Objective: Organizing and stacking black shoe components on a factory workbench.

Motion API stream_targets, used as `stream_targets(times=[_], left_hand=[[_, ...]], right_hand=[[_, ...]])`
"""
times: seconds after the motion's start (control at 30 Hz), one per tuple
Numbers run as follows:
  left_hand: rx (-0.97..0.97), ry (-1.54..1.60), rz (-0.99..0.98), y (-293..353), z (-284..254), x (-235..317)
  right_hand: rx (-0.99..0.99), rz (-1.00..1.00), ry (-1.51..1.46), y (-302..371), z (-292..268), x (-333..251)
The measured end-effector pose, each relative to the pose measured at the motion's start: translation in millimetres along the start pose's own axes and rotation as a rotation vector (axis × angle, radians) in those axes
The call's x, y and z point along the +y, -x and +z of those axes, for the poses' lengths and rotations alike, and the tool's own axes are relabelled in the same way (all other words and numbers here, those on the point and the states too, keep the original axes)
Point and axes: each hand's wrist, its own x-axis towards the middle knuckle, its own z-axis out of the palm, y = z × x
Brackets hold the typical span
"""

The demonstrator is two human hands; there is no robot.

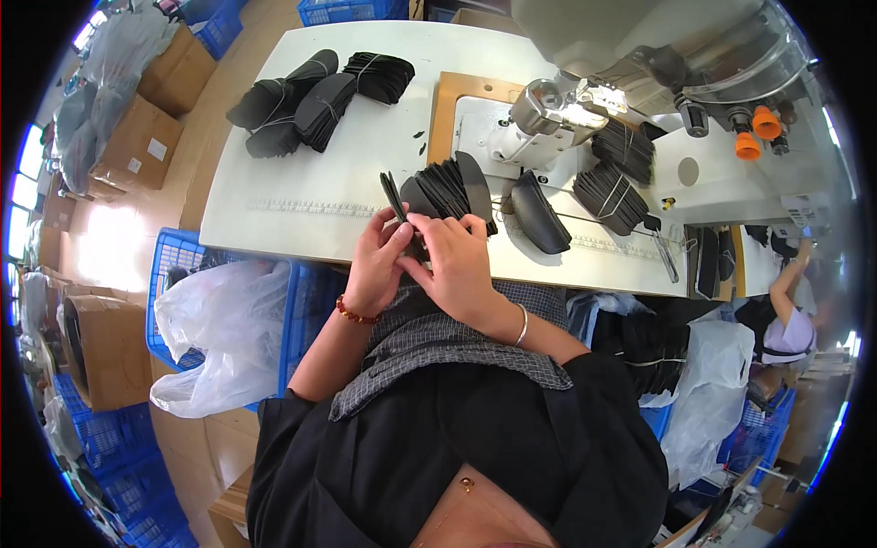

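Over the front edge of the white table [301,236], my left hand [373,269] pinches a few thin black flat pieces [392,194], which stand up on edge. My right hand [452,267] meets it there, its thumb and fingers closed at the lower part of the same pieces. Just beyond the right hand lies a fanned stack of black curved pieces [443,190] with rounded ends. Farther right, a smaller black half-round stack [539,215] rests on the table. My fingers hide the lower ends of the held pieces.
A sewing machine [548,114] stands at the back right. Tied black bundles [324,111] lie at the far left, with another bundle [610,196] beside the machine. Small scissors-like metal tool [665,251] lies right. Blue crate [174,251] with plastic bags stands left. Another person [786,315] is far right.
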Motion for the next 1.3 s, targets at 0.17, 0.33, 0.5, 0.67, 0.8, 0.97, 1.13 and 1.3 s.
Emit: stream_targets(times=[0.17,0.33,0.5,0.67,0.8,0.97,1.13,1.3], left_hand=[[0.007,-0.017,-0.067,2.8,4.3,5.5],[0.005,-0.064,-0.071,5.0,9.6,8.4],[0.029,-0.192,-0.016,-0.1,8.4,16.4],[0.095,-0.487,0.156,-20.3,-9.2,20.7],[0.059,-0.817,0.209,-30.2,-6.2,24.8],[0.086,-0.934,0.284,-32.2,4.9,22.7],[0.076,-1.020,0.313,-34.1,3.8,23.8],[-0.016,-0.769,0.190,-34.1,-7.1,25.9]], right_hand=[[0.035,-0.037,0.110,3.3,5.3,4.6],[0.040,-0.046,0.161,3.4,0.9,7.3],[0.050,-0.025,0.188,9.1,-4.8,12.3],[0.093,-0.003,0.173,15.8,-7.2,18.3],[0.092,0.077,0.077,17.8,-13.5,20.1],[0.093,0.155,0.034,19.1,-19.1,28.7],[0.099,0.188,-0.002,17.9,-24.5,33.9],[0.078,0.278,-0.053,16.4,-30.9,41.9]])
